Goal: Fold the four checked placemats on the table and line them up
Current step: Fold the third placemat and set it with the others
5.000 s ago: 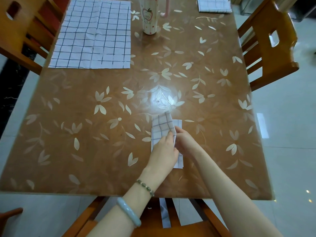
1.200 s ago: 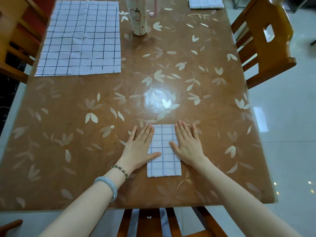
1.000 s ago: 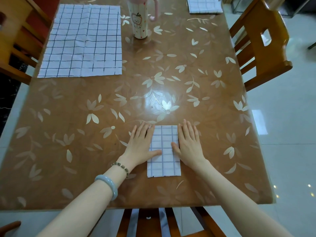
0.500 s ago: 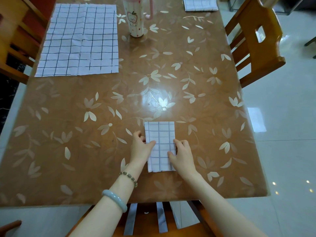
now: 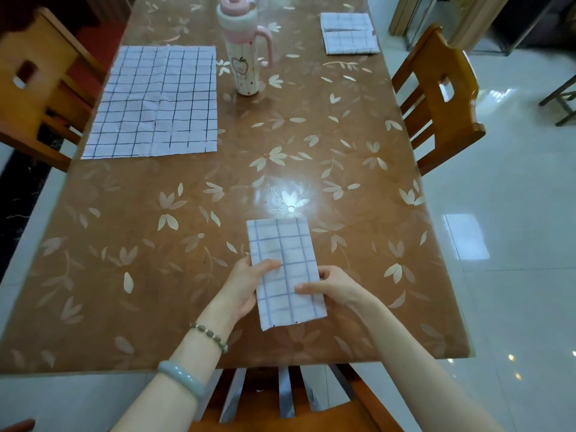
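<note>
A folded checked placemat point(image 5: 282, 247) is held over the near middle of the brown table point(image 5: 156, 232), its near end lifted. My left hand point(image 5: 246, 285) grips its left edge, thumb on top. My right hand point(image 5: 335, 286) grips its right edge, thumb across the cloth. An unfolded checked placemat point(image 5: 156, 101) lies flat at the far left. Two folded placemats point(image 5: 349, 32) lie one behind the other at the far right corner.
A pink-and-white lidded cup with a handle point(image 5: 244, 54) stands at the far middle. Wooden chairs flank the table: one at the left point(image 5: 40, 88), one at the right point(image 5: 436, 98), one under the near edge point(image 5: 280, 400).
Both hands, which lay flat pressing the folded placemat a second ago, have closed on its side edges and lifted its near end off the table.
</note>
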`<state>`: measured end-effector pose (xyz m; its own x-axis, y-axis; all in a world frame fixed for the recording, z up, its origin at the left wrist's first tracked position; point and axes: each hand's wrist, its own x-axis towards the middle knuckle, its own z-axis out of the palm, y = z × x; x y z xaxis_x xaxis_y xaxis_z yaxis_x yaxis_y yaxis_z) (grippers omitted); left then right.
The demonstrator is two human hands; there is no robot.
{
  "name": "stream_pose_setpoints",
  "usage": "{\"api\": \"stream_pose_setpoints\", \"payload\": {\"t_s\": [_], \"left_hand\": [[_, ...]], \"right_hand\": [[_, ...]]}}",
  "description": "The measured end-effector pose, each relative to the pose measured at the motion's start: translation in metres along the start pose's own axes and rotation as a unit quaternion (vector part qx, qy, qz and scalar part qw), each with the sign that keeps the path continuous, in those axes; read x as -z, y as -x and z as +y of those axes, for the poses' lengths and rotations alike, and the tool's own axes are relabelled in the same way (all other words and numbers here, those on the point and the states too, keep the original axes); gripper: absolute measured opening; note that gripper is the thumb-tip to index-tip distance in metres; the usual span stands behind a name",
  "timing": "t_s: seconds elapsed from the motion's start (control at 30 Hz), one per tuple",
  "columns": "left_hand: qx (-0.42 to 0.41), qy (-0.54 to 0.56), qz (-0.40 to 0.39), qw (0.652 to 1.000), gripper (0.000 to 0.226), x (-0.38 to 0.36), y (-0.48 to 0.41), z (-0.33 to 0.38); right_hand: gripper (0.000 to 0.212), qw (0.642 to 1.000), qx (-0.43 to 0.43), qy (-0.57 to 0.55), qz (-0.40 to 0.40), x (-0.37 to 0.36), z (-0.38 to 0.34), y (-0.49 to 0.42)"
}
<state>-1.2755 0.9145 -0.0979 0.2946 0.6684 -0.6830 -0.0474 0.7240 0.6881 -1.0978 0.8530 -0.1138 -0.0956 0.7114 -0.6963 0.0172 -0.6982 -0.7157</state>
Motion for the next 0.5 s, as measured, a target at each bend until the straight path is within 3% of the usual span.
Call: {"api": "stream_pose_setpoints", "payload": {"t_s": [0.2, 0.37, 0.43, 0.5], "left_hand": [[-0.041, -0.014, 0.033, 0.998, 0.015, 0.013, 0.027, 0.029], [-0.088, -0.179, -0.013, 0.980, 0.025, 0.022, 0.046, 0.061], [-0.098, -0.210, -0.035, 0.972, 0.024, 0.020, 0.054, 0.063], [-0.095, -0.198, -0.044, 0.974, 0.023, 0.013, 0.065, 0.056]], "right_hand": [[0.041, 0.997, -0.007, 0.076, -0.014, 0.000, -0.014, 0.029], [0.028, 0.990, 0.018, 0.136, 0.040, -0.003, -0.025, 0.080], [0.033, 0.994, 0.018, 0.027, 0.105, -0.002, -0.016, 0.099], [0.049, 0.969, 0.019, -0.183, 0.163, -0.005, 0.002, 0.121]]}}
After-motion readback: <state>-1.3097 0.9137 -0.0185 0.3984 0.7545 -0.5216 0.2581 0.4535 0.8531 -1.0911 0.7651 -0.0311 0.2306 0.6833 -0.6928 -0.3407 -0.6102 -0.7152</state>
